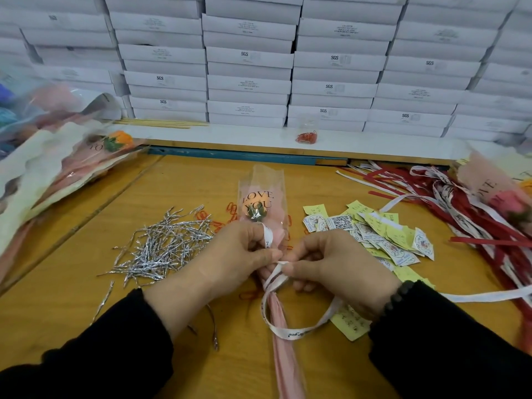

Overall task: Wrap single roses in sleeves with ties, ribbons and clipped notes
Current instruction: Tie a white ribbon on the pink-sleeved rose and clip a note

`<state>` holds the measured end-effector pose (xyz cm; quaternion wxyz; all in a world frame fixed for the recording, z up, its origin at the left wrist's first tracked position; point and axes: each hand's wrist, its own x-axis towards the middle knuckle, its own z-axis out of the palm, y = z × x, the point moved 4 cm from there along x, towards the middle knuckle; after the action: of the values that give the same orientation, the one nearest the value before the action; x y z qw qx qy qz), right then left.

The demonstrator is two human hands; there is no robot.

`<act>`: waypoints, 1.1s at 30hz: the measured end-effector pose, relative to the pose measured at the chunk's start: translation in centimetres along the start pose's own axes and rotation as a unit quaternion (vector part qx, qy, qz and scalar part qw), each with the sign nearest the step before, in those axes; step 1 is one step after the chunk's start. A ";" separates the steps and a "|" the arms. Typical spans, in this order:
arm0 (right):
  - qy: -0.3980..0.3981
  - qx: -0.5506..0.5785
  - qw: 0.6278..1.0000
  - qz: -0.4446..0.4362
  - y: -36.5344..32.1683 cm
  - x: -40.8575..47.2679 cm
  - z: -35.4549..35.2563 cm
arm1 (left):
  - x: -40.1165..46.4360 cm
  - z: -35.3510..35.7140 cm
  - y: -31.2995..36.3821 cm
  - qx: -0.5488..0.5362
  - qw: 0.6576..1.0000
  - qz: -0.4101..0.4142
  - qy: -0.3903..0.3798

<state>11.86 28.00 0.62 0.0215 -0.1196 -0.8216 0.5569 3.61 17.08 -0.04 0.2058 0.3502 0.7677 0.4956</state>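
Two hands, the left hand and right hand, pinch the white ribbon round the sleeve; they should pull evenly and keep it snug.

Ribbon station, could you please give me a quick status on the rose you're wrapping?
Left hand and right hand both pinching the white ribbon. Sleeved rose flat on table, ribbon around its neck. Nothing in the way.

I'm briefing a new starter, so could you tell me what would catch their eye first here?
Both hands, left hand and right hand, pinch a white ribbon around a pink sleeved rose at the table's centre. Silver twist ties lie left, notes right, white boxes stacked behind.
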 end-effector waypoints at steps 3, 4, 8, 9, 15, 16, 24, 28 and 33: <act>-0.032 0.018 0.999 0.012 0.4 0.2 -0.2 | -0.1 0.0 0.2 0.011 1.000 0.008 0.006; -0.037 -0.005 0.999 0.007 0.4 0.3 -0.1 | -0.1 0.0 0.2 0.011 1.000 0.006 0.006; -0.064 -0.065 0.996 -0.014 -0.1 0.2 -0.2 | -0.1 0.0 0.1 0.005 1.000 -0.008 0.001; -0.069 -0.057 0.996 -0.021 -0.1 0.1 -0.3 | -0.1 0.0 0.1 0.007 1.000 -0.009 -0.001; -0.093 0.032 0.995 -0.016 -0.4 -0.1 -0.7 | 0.0 -0.3 0.1 0.018 1.000 -0.011 -0.011; -0.108 0.028 0.994 -0.003 -0.4 -0.2 -0.8 | 0.0 -0.4 0.1 0.020 1.000 -0.011 -0.017; -0.179 -0.191 0.965 0.014 -1.2 -0.8 -2.6 | -0.3 -0.4 0.5 0.028 0.999 -0.014 -0.037; -0.164 -0.155 0.974 -0.002 -1.6 -1.0 -4.4 | -0.5 -0.6 0.8 0.024 0.998 -0.017 -0.048; -0.140 -0.022 0.990 -0.001 -1.0 -0.8 -5.7 | -0.8 -0.6 1.2 0.029 0.998 -0.019 -0.060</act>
<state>13.41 32.67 3.81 -0.0957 -0.0398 -0.8288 0.5499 4.10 16.42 1.28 0.2506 0.3705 0.7745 0.4472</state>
